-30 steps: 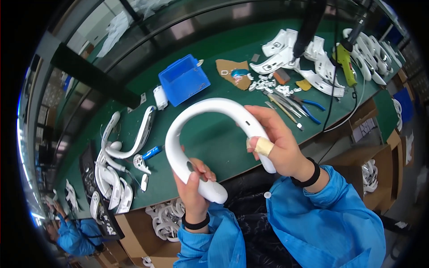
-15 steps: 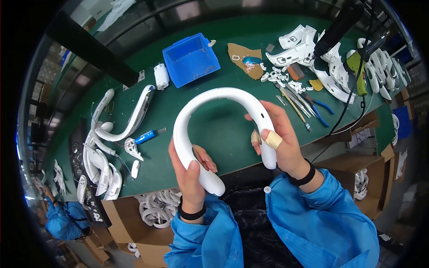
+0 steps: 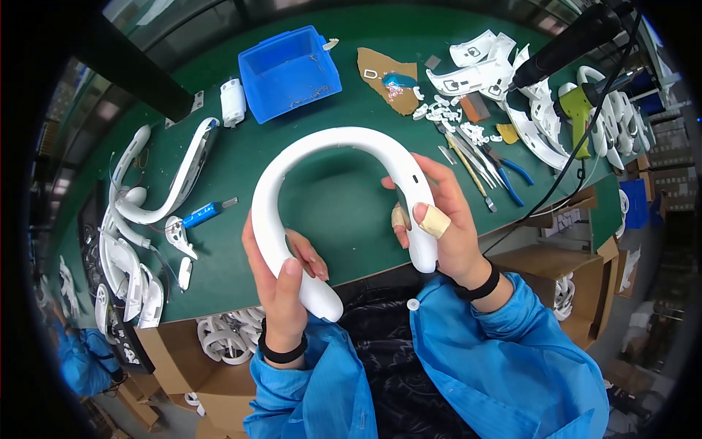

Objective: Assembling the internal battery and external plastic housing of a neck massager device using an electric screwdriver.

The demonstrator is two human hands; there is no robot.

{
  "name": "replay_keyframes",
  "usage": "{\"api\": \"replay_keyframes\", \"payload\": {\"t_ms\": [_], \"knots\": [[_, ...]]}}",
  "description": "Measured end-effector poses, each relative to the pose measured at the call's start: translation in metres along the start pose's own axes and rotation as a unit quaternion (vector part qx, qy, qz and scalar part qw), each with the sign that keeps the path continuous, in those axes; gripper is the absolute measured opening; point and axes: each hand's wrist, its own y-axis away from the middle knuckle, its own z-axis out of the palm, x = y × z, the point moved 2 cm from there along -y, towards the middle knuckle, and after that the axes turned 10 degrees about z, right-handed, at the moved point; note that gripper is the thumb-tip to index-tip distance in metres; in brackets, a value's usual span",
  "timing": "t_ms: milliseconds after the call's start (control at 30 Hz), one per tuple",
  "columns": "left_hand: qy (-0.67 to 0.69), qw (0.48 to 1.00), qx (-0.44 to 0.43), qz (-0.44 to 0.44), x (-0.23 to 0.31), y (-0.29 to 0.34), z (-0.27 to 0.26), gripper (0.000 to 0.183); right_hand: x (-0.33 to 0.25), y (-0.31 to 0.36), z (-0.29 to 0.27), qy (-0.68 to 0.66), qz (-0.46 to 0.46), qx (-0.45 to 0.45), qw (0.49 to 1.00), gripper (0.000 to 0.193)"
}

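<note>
I hold a white U-shaped neckband casing [image 3: 329, 143] above the green work table [image 3: 351, 219], its open ends pointing toward me. My left hand [image 3: 281, 282] grips the left arm of the casing near its rounded end. My right hand [image 3: 442, 227], with tape on two fingertips, grips the right arm near its end. Both wrists wear black bands, and my sleeves are blue.
A blue bin [image 3: 289, 69] stands at the back. Several white casing halves [image 3: 139, 219] lie at the left, with more [image 3: 512, 80] at the back right. Tweezers and blue-handled pliers [image 3: 504, 172] sit right of my hands. A black cable [image 3: 578, 154] hangs there. Cardboard boxes [image 3: 219, 344] stand below the table edge.
The casing and both hands have stayed together while the view shifted; the casing now sits slightly lower and closer to me. My grips look unchanged.
</note>
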Motion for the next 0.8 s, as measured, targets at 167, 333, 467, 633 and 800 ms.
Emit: {"api": "replay_keyframes", "payload": {"t_ms": [167, 333, 467, 633, 800], "knots": [[-0.001, 1.000, 0.008, -0.001, -0.0005, -0.0003, 0.0028, 0.086, 0.0017, 0.0003, 0.0007, -0.004, -0.008, 0.003, 1.000, 0.062], [-0.010, 1.000, 0.010, -0.001, -0.0015, -0.0004, 0.0029, 0.088, -0.0007, 0.0018, -0.0003, 0.005, -0.005, 0.009, 1.000, 0.062], [-0.011, 1.000, 0.005, 0.003, -0.0039, -0.0002, 0.0021, 0.087, 0.0027, 0.0005, -0.0012, -0.004, -0.011, 0.000, 1.000, 0.062], [-0.011, 1.000, 0.012, 0.006, -0.0027, 0.0008, 0.0027, 0.085, 0.0031, 0.0024, 0.0017, -0.005, -0.021, 0.011, 1.000, 0.062], [-0.016, 1.000, 0.011, 0.012, -0.0043, 0.0006, 0.0024, 0.084, 0.0022, 0.0017, -0.0005, -0.003, -0.019, 0.007, 1.000, 0.061]]}}
